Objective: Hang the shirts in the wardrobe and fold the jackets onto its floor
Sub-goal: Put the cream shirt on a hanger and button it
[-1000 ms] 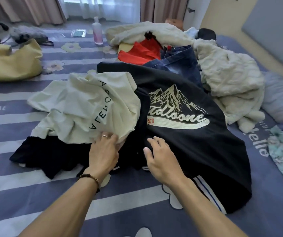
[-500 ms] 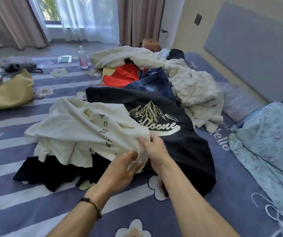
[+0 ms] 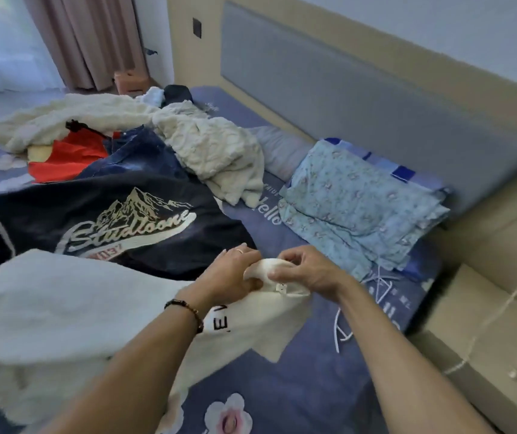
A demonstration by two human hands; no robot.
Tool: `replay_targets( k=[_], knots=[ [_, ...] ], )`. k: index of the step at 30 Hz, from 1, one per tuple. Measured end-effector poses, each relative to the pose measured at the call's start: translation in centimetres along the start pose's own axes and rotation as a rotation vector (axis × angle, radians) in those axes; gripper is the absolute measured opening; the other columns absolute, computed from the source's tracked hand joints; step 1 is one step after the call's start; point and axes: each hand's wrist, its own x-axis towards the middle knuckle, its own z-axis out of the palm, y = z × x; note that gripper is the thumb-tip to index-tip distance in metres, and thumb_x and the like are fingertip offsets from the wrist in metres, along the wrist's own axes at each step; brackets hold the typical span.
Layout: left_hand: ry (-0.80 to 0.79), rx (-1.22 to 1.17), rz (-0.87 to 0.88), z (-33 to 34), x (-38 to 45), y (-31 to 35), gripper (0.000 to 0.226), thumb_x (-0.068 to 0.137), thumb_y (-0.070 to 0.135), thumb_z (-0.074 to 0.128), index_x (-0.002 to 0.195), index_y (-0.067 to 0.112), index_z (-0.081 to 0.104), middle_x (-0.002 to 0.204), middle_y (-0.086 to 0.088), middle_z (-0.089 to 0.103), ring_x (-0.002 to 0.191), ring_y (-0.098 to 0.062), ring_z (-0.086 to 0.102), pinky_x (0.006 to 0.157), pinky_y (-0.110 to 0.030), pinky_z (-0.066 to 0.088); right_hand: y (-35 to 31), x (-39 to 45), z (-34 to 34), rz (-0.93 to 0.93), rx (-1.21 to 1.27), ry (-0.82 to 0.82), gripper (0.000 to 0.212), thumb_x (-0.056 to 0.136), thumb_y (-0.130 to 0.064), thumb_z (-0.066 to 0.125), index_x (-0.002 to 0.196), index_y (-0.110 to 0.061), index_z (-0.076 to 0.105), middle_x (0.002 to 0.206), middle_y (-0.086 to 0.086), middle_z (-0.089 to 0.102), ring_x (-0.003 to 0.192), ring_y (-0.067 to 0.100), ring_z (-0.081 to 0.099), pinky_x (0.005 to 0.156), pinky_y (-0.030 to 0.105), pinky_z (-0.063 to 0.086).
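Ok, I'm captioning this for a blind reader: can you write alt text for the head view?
Both hands, left hand and right hand, pinch the collar of a cream T-shirt above a blue bed. Behind it lie a black printed shirt, other clothes and white hangers.

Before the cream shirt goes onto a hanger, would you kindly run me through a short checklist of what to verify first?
1. Left hand grips the cream shirt: ok.
2. Right hand pinches the same bunched edge: ok.
3. White hangers lie on the bed just right of the hands, probably within reach: ok.
4. Shirt spread flat for hanging: not ok, it lies crumpled and partly over the dark printed garment.
5. The gripped part is the collar: cannot tell, though a small tag shows there.
6. Wardrobe ready: cannot tell, it is out of view.
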Motion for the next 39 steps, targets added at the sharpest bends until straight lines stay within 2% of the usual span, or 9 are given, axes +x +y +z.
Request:
replay_targets(
  k=[3,8,11,18,23,28,34,38,39],
  knots=[
    [-0.036,-0.049,-0.029,4.7,3.4,3.2,0.029,0.083,0.036,0.071,0.080,0.031,0.042,0.077,0.009,0.055,0.077,-0.022,0.057,0.064,-0.034,0.040,5.8,-1.1,-4.2,0.117,0.026,0.121,0.006,0.082,-0.012,0.077,0.080,-0.012,0.072,0.076,0.005,0.068,0.069,0.012,0.060,0.064,0.024,0.046],
    [-0.025,0.261,-0.095,12.7,8.7,4.1,0.037,0.086,0.051,0.061,0.099,0.017,0.052,0.093,-0.005,0.066,0.092,-0.031,0.062,0.069,-0.037,0.041,17.2,1.5,-6.7,0.269,0.116,0.455,0.039,0.086,-0.037,0.072,0.079,0.001,0.068,0.070,0.004,0.062,0.066,0.014,0.055,0.069,0.035,0.050],
    [-0.043,0.272,-0.157,16.7,12.5,2.5,0.045,0.088,0.059,0.056,0.104,0.017,0.048,0.094,-0.005,0.068,0.093,-0.033,0.063,0.066,-0.037,0.039,24.4,4.6,-9.0,0.416,-0.018,0.604,0.020,0.089,-0.032,0.065,0.085,-0.012,0.067,0.083,0.001,0.068,0.085,0.023,0.064,0.081,0.036,0.050],
    [-0.128,0.134,-0.176,23.4,20.4,-3.6,0.027,0.092,0.047,0.055,0.104,0.024,0.049,0.099,0.003,0.060,0.097,-0.027,0.060,0.071,-0.037,0.045,34.3,12.8,-13.5,0.497,-0.340,0.573,0.043,0.094,-0.014,0.054,0.136,-0.011,0.048,0.137,0.012,0.048,0.122,0.031,0.050,0.096,0.037,0.040],
    [-0.168,-0.012,-0.222,24.0,21.3,-5.9,0.026,0.083,0.048,0.063,0.087,0.024,0.054,0.081,0.006,0.066,0.083,-0.024,0.061,0.072,-0.040,0.050,36.4,17.4,-14.9,0.440,-0.409,0.426,0.078,0.094,-0.006,0.052,0.157,-0.017,0.008,0.152,0.013,0.033,0.134,0.034,0.040,0.101,0.042,0.041],
    [-0.162,-0.024,-0.206,22.5,21.0,-6.0,0.033,0.078,0.059,0.057,0.099,0.033,0.061,0.086,0.011,0.069,0.084,-0.016,0.063,0.074,-0.040,0.052,34.9,17.9,-14.9,0.449,-0.202,0.618,0.071,0.098,-0.008,0.044,0.157,-0.026,0.009,0.141,0.014,0.050,0.118,0.038,0.053,0.087,0.043,0.047],
    [-0.083,-0.041,-0.167,17.0,17.9,-3.3,0.025,0.079,0.045,0.049,0.085,0.024,0.061,0.072,0.009,0.066,0.070,-0.014,0.060,0.069,-0.039,0.051,27.1,12.2,-12.4,0.294,-0.077,0.952,0.034,0.102,-0.031,0.046,0.119,-0.004,0.059,0.098,0.017,0.068,0.100,0.037,0.061,0.073,0.035,0.038],
    [-0.159,-0.129,-0.116,11.3,15.3,-0.7,0.007,0.086,0.023,0.062,0.081,0.024,0.066,0.078,0.012,0.070,0.077,-0.010,0.065,0.073,-0.034,0.054,19.2,8.1,-9.5,0.127,0.090,0.831,0.009,0.091,-0.012,0.061,0.090,-0.016,0.069,0.065,-0.004,0.059,0.058,0.012,0.053,0.060,0.027,0.040],
    [-0.158,-0.155,-0.108,9.1,13.8,0.2,0.006,0.086,0.022,0.064,0.084,0.023,0.070,0.082,0.011,0.072,0.080,-0.008,0.067,0.074,-0.033,0.055,16.2,6.7,-8.4,0.077,0.118,0.787,0.016,0.090,-0.008,0.060,0.083,-0.021,0.064,0.063,-0.007,0.058,0.056,0.009,0.050,0.057,0.027,0.040]
  ],
)
